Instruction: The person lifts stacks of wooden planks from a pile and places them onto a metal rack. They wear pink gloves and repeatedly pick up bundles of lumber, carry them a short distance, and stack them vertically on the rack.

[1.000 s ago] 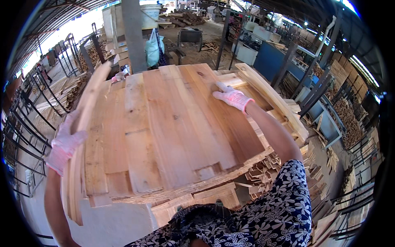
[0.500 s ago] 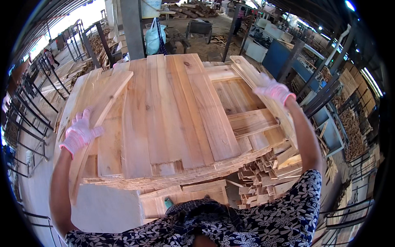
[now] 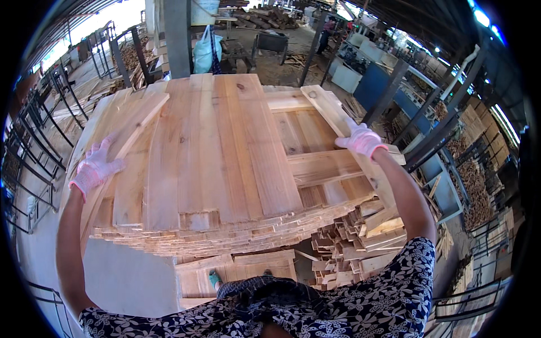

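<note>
Drawn nearer now, the right hand (image 3: 360,141) is laid across the stack's (image 3: 225,242) right-edge, front-to-back plank (image 3: 326,108), left hand (image 3: 97,167) over a slanting board (image 3: 137,119); finger closure can't be told.

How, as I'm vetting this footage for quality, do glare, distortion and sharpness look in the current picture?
Head view: daylight burns out white at upper left, while the roof at upper right sinks into shadow; head view: the scene curves toward black rims, the dark post leaning outward; head view: planks evenly lit, the left hand and right hand readable.
</note>
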Action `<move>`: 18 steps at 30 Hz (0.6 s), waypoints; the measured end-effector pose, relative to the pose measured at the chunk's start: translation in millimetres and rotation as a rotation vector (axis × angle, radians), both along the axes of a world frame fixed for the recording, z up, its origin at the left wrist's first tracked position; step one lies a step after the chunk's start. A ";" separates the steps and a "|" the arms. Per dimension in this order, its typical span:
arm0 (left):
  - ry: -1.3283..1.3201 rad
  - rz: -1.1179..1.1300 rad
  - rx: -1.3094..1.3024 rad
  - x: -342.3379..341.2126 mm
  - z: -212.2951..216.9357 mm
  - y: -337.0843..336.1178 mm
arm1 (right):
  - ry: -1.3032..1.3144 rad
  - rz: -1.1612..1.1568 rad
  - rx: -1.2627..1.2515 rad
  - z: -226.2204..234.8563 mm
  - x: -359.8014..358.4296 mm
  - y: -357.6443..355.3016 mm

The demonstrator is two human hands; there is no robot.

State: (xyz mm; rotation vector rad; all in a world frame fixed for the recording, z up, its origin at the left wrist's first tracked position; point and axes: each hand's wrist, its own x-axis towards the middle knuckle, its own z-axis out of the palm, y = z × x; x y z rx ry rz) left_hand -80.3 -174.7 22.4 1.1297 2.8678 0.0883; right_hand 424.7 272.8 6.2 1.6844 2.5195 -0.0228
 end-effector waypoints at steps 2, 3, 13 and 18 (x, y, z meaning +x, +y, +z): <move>-0.063 0.007 -0.007 -0.8 -0.3 2.4 | 0.017 -0.031 -0.011 -5.5 -1.6 -6.9; -0.072 0.026 0.020 -1.7 -0.5 2.7 | 0.042 -0.018 -0.010 -6.6 -1.5 -7.3; -0.241 0.005 0.593 45.7 30.5 -37.9 | 0.186 0.331 0.061 20.0 -28.0 -5.1; -0.341 -0.099 1.351 113.0 32.4 -97.4 | 0.197 0.738 0.168 56.0 -108.4 -54.2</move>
